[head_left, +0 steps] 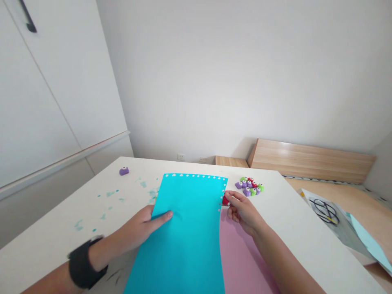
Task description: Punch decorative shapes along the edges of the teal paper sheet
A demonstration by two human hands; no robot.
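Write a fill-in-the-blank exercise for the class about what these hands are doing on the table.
1. The left hand lies flat on a ____ paper sheet.
2. The right hand pinches a small ____ punch at the sheet's edge.
3. Beneath that sheet lies a sheet of ____ paper.
4. One purple punch sits alone on the ____ side of the table, apart from the cluster of punches.

Missing words: blue; red; pink; left.

White table (92,204), cyan paper (186,241), pink paper (241,261), clustered craft punches (248,186)
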